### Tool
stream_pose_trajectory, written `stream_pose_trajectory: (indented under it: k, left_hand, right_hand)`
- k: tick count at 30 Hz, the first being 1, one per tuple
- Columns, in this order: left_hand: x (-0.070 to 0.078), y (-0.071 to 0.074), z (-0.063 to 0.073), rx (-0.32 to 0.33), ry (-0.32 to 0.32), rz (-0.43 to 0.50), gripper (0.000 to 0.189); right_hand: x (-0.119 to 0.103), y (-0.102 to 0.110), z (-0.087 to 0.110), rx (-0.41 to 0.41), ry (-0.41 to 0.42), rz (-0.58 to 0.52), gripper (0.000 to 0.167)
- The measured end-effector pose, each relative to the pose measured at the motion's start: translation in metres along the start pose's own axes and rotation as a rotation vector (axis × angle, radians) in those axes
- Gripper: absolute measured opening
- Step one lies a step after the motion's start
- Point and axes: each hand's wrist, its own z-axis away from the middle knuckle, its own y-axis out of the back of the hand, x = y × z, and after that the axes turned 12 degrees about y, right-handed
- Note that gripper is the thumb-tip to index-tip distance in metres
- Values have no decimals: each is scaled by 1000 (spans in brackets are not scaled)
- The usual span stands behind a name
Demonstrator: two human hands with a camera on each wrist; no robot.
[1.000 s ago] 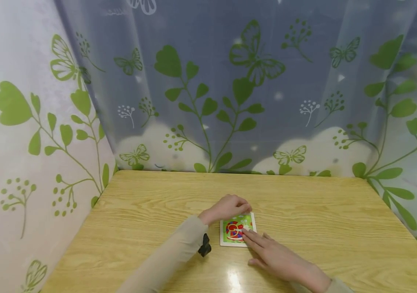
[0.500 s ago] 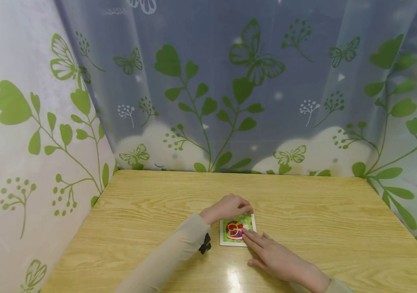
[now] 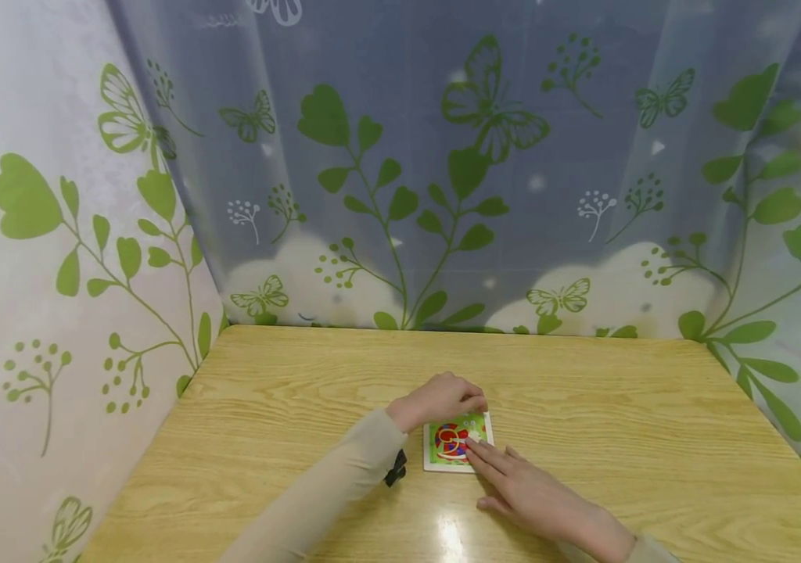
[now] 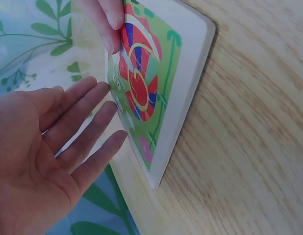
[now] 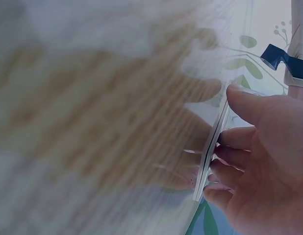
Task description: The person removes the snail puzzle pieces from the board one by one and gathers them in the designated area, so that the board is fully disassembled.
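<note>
While one picture board (image 3: 448,444) lies flat, two hands (image 3: 439,397) (image 3: 529,491) touch it.

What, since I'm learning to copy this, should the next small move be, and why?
Probably a gentle downward press with the right hand: its fingertips touch the framed snail picture, while the left hand is at the frame's far edge, where it could steady it.

The picture board (image 3: 450,447) lies on the table (image 3: 612,407), right fingers (image 3: 485,457) on it, curtain (image 3: 400,258) behind.
</note>
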Motion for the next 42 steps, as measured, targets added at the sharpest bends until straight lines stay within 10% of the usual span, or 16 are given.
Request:
stream_pose_trajectory:
  k: [18, 42]
  left_hand:
    - [11, 2, -2, -54, -4, -82, 31]
    - [4, 0, -5, -85, -21, 31, 36]
  right_hand:
    - [-1, 8, -3, -81, -54, -81, 64]
    - [-2, 10, -4, -57, -60, -94, 63]
